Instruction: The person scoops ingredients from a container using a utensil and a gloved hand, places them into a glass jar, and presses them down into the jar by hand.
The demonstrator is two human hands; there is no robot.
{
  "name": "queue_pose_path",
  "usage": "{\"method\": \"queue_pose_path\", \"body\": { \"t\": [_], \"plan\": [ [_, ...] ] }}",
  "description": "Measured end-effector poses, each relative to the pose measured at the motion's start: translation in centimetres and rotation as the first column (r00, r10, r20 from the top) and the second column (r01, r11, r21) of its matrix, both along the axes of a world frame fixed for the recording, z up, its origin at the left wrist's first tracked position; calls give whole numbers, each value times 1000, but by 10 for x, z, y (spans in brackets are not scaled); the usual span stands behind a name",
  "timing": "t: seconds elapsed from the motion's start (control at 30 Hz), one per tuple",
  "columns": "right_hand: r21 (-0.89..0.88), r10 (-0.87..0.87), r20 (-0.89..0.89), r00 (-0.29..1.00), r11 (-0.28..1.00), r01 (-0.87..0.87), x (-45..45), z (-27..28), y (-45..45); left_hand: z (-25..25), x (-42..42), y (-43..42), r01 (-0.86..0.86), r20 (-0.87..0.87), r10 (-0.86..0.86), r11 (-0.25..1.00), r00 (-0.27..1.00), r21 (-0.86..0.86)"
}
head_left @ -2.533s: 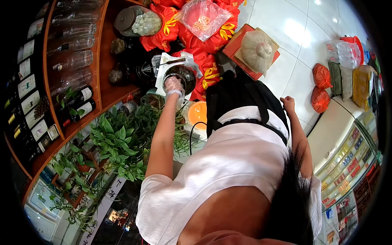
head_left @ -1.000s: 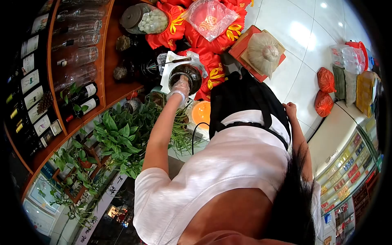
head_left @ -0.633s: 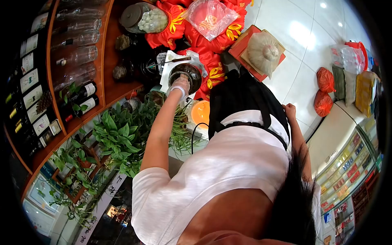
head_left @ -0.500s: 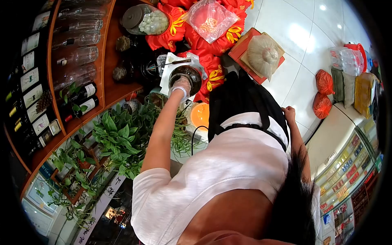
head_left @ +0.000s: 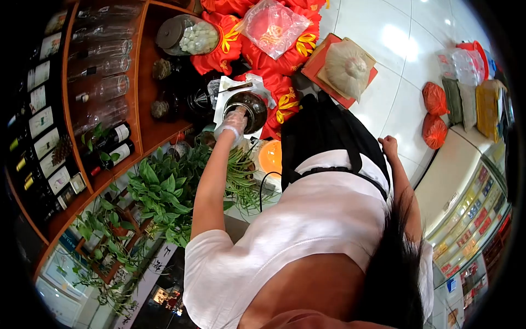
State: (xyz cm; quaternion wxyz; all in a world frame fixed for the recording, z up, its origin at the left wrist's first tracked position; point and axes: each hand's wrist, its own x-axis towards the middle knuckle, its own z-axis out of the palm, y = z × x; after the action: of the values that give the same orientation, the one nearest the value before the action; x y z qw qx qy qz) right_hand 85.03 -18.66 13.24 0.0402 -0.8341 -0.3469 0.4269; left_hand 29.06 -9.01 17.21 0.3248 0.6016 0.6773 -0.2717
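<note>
My left hand [head_left: 233, 122], in a clear plastic glove, is at the mouth of a round dark glass jar [head_left: 257, 116]. Its fingers point into the opening and look pressed together; what they hold, if anything, I cannot make out. Under and around the jar lies a white sheet or foam piece [head_left: 223, 98]. A thin tool with a dark handle [head_left: 239, 86] rests across it, beside the jar. My right hand [head_left: 389, 147] hangs by my hip, its fingers curled in, with nothing visible in them.
An orange bowl [head_left: 270, 157] sits near my legs, with leafy plants [head_left: 156, 183] at left. Red cloth bundles [head_left: 282, 38] and a pale, tied bag [head_left: 347, 70] on boxes lie ahead. A bottle shelf [head_left: 137, 71] stands left, a display counter [head_left: 466, 192] right.
My left hand has drawn back from deep inside the jar toward its near-left rim. The right hand stays by my hip. The whole view has shifted slightly.
</note>
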Motion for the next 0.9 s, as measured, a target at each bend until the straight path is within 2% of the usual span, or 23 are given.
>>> {"method": "queue_pose_path", "body": {
  "t": [0.03,0.1,0.13,0.2,0.23,0.27,0.33,0.4,0.47,0.5,0.53,0.6,0.63,0.67,0.7,0.77,0.8,0.87,0.9],
  "plan": [
    [30,12,-1,1000,999,-12,-2,2,0,-37,-27,-19,3,99,-11,996,995,87],
    [59,-2,-32,999,998,3,-1,-2,-1,24,6,-1,245,70,-254,962,965,123],
    [57,1,-31,1000,998,0,0,-3,0,22,7,-8,242,71,-251,963,965,121],
    [-18,33,4,999,999,-33,-2,-6,3,15,6,-20,198,168,-257,932,952,305],
    [-19,33,2,999,999,-33,-4,-6,5,59,34,-4,109,145,-125,988,981,112],
    [-11,59,15,998,998,-59,-6,-5,6,48,29,-5,109,144,-124,988,982,110],
    [-8,91,28,995,996,-90,-9,-5,7,24,18,-9,306,67,-306,952,950,12],
    [8,136,47,990,991,-136,-9,-7,9,19,13,-9,295,93,-296,955,951,28],
    [9,153,60,986,988,-154,-9,-9,9,12,9,-1,537,59,-544,796,837,-277],
    [13,167,74,983,986,-168,-10,-8,11,20,12,-6,404,133,-403,915,906,19],
    [10,170,74,983,985,-172,-11,-7,12,19,13,-1,401,135,-399,916,907,16],
    [-15,134,70,989,991,-133,-14,-5,13,15,14,7,766,74,-765,628,640,-138],
    [-17,138,68,988,990,-137,-14,-6,13,17,17,7,431,108,-420,897,901,-98],
    [-17,143,65,987,990,-143,-15,-7,13,0,11,4,428,108,-417,898,902,-101],
    [-16,149,64,987,989,-148,-15,-6,12,-30,1,-2,541,93,-533,834,841,-114],
    [-9,127,61,990,992,-126,-17,-4,11,19,34,25,330,0,-342,905,940,-270],
    [-1,104,64,993,995,-104,-17,-2,12,10,33,32,394,12,-414,858,910,-330],
    [-18,62,48,997,998,-61,-16,6,9,0,27,31,556,62,-571,761,819,-334],
    [-30,21,20,1000,999,-21,-16,9,8,-6,26,28,565,63,-578,761,814,-320]
  ]
}}
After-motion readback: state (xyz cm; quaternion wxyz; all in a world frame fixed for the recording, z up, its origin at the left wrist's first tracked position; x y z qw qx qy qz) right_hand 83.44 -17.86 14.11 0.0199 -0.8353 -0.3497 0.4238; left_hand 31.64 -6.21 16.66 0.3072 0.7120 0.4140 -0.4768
